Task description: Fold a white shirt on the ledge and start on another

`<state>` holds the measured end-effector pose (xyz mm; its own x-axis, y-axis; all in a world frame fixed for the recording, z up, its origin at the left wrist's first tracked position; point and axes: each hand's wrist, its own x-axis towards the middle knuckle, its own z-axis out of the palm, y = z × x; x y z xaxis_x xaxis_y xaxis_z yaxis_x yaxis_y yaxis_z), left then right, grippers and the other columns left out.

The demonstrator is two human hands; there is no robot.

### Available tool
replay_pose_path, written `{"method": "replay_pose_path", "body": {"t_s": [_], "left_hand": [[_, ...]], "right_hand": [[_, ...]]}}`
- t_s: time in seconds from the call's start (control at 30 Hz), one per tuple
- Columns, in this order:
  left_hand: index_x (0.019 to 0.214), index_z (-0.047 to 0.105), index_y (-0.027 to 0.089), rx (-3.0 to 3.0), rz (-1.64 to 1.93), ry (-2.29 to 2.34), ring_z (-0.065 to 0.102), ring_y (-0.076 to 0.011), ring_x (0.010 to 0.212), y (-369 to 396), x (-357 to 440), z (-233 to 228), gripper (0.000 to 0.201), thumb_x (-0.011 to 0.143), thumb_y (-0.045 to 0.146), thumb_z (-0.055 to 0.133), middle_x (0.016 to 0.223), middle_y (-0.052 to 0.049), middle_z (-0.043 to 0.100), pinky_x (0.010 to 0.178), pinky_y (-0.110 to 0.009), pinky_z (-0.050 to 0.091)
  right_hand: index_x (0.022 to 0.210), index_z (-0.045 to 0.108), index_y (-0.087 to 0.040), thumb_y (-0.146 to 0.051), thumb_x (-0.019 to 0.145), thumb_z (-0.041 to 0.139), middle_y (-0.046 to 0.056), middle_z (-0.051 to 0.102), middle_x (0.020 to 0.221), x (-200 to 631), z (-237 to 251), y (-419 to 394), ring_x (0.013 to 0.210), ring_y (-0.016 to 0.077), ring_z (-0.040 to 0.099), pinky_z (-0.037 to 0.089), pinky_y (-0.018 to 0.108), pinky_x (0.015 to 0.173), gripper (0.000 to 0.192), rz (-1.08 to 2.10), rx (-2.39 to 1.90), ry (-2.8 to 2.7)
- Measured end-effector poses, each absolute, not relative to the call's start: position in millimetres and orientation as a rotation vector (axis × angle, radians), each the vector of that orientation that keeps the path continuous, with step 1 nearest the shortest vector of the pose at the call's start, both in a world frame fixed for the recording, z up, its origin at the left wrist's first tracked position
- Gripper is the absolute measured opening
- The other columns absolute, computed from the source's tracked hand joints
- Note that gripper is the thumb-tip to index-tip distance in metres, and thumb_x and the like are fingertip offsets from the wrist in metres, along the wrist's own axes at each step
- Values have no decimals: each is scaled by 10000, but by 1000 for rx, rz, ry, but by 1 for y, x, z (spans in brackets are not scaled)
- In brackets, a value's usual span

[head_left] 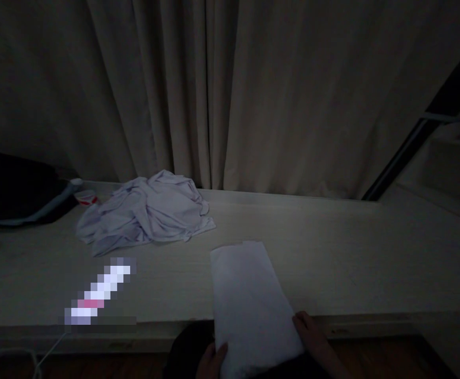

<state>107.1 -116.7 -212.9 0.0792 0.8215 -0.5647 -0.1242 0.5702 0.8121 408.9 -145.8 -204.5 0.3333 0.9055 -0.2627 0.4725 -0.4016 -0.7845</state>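
A flat, folded white cloth (253, 300) slants over the front edge of the table, its far end resting on the tabletop and its near end above my lap. My left hand (213, 360) pinches its lower left edge, thumb on top. On the right side, the fingers of my right hand (306, 327) close on the cloth's edge near the table front. Further back to the left lies a crumpled white garment (154, 210), apart from both hands. Dim light hides the finer details of the folded cloth.
The pale table (352, 258) runs along a beige curtain (293, 95). A blurred-out bright phone-like shape (99, 289) with a cable (51, 350) lies at front left. Behind it are a dark bag-like bundle (16, 184) and a small red-and-white container (86, 197). A dark post (403, 158) slants at right.
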Motion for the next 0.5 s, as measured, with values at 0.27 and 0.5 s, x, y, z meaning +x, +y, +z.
{"method": "replay_pose_path", "body": {"t_s": [0.27, 0.5], "left_hand": [[1052, 584, 224, 471, 799, 1205, 626, -299, 1035, -124, 84, -194, 508, 631, 474, 716, 1084, -115, 669, 834, -455, 530], [1079, 558, 176, 489, 784, 1225, 602, -308, 1036, -127, 50, -202, 649, 524, 422, 790, 1131, -130, 618, 797, -424, 547]], "right_hand": [[813, 598, -188, -693, 654, 419, 76, 675, 844, 364, -202, -163, 854, 250, 617, 459, 346, 781, 559, 959, -1953, -870], [714, 593, -205, -716, 558, 508, 50, 640, 712, 341, -194, -173, 757, 251, 581, 456, 359, 715, 541, 904, -1965, -765]]}}
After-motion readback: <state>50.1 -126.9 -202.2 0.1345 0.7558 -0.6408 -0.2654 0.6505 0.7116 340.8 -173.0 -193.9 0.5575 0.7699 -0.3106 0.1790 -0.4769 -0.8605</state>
